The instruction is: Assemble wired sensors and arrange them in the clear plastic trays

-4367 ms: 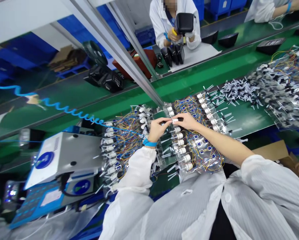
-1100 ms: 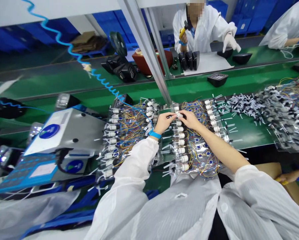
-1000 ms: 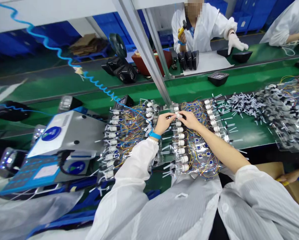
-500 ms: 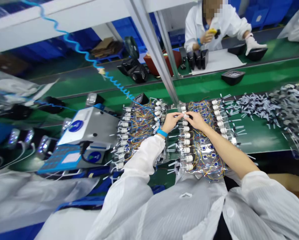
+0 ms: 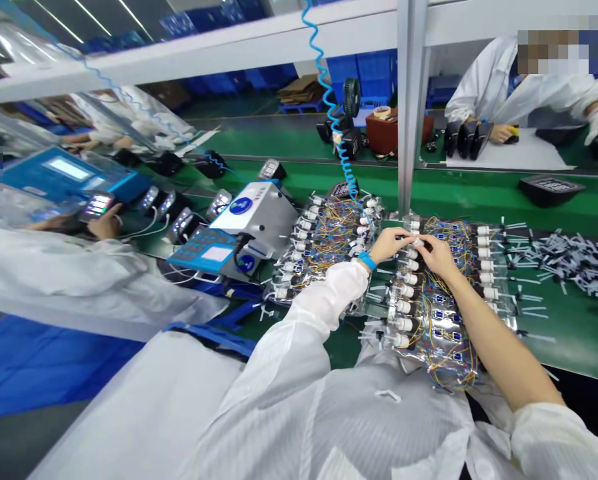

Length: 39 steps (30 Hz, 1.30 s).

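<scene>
My left hand, with a blue band at the wrist, and my right hand meet at a small white cylindrical part near the top of a column of similar parts. Fingers of both hands are pinched on it. Beneath them lies a sheet of wired assemblies, with white cylinders along both sides and yellow, red and blue wires between. Left of my left hand is a second wired batch. What exactly the fingertips do is too small to tell.
A white and blue machine stands left. Small white-and-black pieces are heaped right. A metal post rises behind my hands, beside a coiled blue hose. Co-workers in white are left and across the green bench.
The head view has swung left, so the bench appears further right and more of the left-hand co-worker shows. Both my hands stay together at the column's upper end.
</scene>
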{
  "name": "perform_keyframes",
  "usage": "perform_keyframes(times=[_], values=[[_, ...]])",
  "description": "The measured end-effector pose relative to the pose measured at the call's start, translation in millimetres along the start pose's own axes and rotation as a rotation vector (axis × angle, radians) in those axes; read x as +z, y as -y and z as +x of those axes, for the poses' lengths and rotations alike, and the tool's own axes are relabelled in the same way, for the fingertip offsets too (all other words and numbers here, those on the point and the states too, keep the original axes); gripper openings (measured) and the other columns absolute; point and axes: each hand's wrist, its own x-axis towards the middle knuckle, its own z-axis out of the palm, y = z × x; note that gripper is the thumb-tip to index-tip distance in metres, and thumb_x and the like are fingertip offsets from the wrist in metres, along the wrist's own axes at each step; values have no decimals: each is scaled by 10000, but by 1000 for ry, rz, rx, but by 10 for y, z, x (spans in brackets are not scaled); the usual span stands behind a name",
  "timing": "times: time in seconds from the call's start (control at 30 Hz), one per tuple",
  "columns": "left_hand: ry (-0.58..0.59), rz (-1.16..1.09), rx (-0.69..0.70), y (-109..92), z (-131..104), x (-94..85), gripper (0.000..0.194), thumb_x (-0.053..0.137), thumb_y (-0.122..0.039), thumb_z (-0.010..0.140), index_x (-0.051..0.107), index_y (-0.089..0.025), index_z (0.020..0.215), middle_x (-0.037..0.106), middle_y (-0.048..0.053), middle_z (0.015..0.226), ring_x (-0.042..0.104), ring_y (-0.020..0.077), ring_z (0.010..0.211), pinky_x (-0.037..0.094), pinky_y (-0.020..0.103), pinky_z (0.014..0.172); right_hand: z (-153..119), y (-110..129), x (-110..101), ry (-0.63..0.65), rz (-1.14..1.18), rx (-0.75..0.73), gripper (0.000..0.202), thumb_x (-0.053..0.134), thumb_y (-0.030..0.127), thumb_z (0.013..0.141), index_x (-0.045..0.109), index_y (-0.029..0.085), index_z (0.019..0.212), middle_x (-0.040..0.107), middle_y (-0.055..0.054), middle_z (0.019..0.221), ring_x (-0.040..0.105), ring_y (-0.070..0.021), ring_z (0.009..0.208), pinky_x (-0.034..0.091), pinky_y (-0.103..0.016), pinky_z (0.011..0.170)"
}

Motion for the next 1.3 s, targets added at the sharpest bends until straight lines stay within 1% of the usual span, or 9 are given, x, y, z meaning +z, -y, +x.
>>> perform_keyframes(times=[0.1,0.17,0.4,0.57,0.73,0.93,1.03,1.2,1.3], values=[[-9,-28,23,1,-1,-24,244,787,-379,920,851,-167,1023,824,133,1093,755,257,1051,559,395,1005,-3,23,-17,7,-1,4,314,660,386,982,769,219,1225,802,-103,1205,755,-277,1078,575,-432,1001],[-14,-44,19,11,-1,-36,246,786,-372,916,852,-161,1025,826,140,1091,760,263,1043,561,403,1002,-5,38,-22,11,-3,10,319,665,392,981,769,218,1227,801,-101,1215,756,-275,1088,573,-430,1012],[-10,-86,-56,38,15,-21,279,811,-360,878,856,-138,1041,844,142,1059,787,272,1005,596,398,971,-12,51,-21,19,13,19,314,671,379,976,764,209,1224,802,-99,1207,756,-269,1085,571,-426,1017],[-5,-76,-88,-6,14,-18,259,810,-336,870,859,-143,1036,847,132,1064,787,263,1015,595,388,982,-13,24,-12,33,6,2,319,680,374,978,763,212,1240,802,-99,1190,754,-272,1068,574,-425,994],[-1,-49,-103,-71,1,-30,217,808,-300,855,863,-147,998,849,123,1037,786,260,990,590,382,967,-13,10,7,35,1,-9,316,684,351,973,773,208,1241,797,-111,1209,743,-281,1108,563,-437,1037],[20,-34,-116,-66,-8,-44,216,812,-293,840,864,-145,988,850,118,1019,785,259,969,588,380,956,-26,7,27,40,-2,-8,320,677,336,974,784,214,1249,799,-105,1134,743,-262,1006,575,-414,973],[32,-29,-123,-28,-6,-36,208,818,-278,824,866,-155,985,851,107,1002,783,251,955,591,369,938,-21,-3,20,45,2,-15,325,678,329,971,786,208,1253,794,-109,1124,740,-257,997,575,-416,985],[-8,-25,-126,6,23,-6,266,768,-334,882,852,-140,1043,847,121,1041,779,238,965,601,342,915,28,-9,19,38,3,-37,337,645,342,998,766,222,1289,782,-107,1199,726,-264,1101,560,-436,1058],[-39,11,-122,4,30,-12,270,751,-357,895,850,-150,1037,847,119,1057,778,245,980,597,355,938,62,92,17,-1,-44,-50,358,607,309,1009,735,214,1330,727,-136,1288,676,-282,1222,527,-469,1131]])
